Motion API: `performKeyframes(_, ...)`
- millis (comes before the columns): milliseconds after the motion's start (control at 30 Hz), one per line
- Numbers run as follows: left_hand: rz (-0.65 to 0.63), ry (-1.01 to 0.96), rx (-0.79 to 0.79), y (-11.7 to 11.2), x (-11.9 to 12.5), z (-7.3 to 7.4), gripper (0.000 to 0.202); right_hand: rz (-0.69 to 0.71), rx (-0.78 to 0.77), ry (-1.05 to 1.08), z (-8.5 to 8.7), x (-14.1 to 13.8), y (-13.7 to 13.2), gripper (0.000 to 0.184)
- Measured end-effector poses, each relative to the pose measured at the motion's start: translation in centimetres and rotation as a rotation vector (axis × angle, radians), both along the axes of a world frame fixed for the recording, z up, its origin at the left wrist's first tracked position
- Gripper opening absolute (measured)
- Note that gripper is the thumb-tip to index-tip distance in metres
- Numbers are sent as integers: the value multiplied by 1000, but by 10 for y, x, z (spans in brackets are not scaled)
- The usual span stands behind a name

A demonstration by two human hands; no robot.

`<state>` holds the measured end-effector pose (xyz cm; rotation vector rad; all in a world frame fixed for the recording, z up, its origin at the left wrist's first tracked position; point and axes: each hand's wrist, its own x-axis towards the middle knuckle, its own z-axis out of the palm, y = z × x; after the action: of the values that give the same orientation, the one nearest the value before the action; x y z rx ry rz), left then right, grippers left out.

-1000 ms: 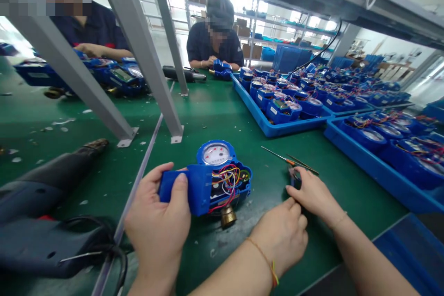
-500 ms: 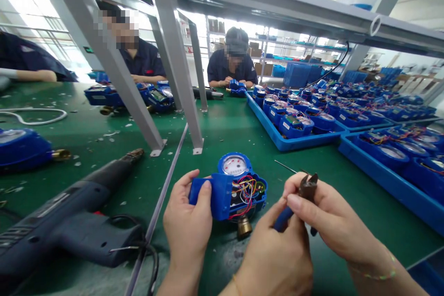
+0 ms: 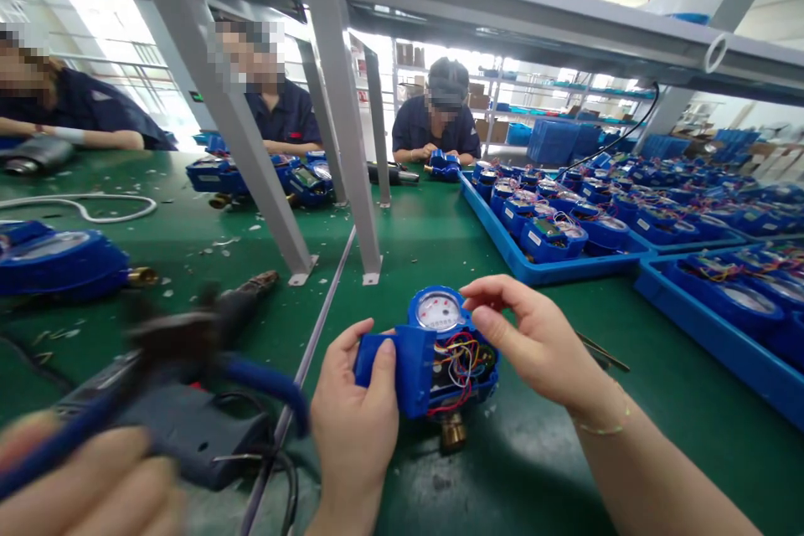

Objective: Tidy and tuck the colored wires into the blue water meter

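My left hand [image 3: 358,398] grips the blue plastic cover [image 3: 411,373] of a water meter, thumb pressed on its face. The meter [image 3: 440,310] has a round white dial, an uncovered compartment of coloured wires [image 3: 461,360] and a brass fitting [image 3: 453,433] at the near end. At the dial's right edge is my right hand [image 3: 533,339], holding nothing, thumb and fingers apart; whether the fingertips touch the meter I cannot tell. Another person's blurred hand [image 3: 94,481], lower left, holds blue-handled pliers [image 3: 176,343].
A dark heat gun [image 3: 182,427] lies left, partly behind the pliers. Thin metal rods [image 3: 603,350] lie right of my right hand. Blue trays [image 3: 546,272] of meters stand at the right. Grey posts [image 3: 352,100] rise from the green table; people sit across it.
The pliers have left my right hand and moved to the lower left in the other person's hand. My right hand has moved left to the meter. The view has shifted slightly left.
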<state>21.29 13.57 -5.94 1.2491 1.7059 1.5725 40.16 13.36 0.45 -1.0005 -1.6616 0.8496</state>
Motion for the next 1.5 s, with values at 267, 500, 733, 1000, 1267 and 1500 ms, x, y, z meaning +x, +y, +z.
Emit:
performKeyframes(267,12,188,-38,-7,4,3,37,191,-139,-175,-23,0,0,21)
performKeyframes(500,-77,92,-162,-1,6,-6,46,158,-409,181,-47,13,3,28)
performKeyframes(733,-125,-224,-175,-1,8,-2,55,177,-461,506,-47,12,5,20)
performKeyframes(1000,-157,-481,-158,3,6,-4,58,138,-389,532,-49,15,8,25)
performKeyframes(1267,-84,-559,-101,10,6,3,54,-43,-295,613,-54,5,14,16)
performKeyframes(1500,-27,-649,-124,14,7,6,54,-126,-176,539,-62,4,13,13)
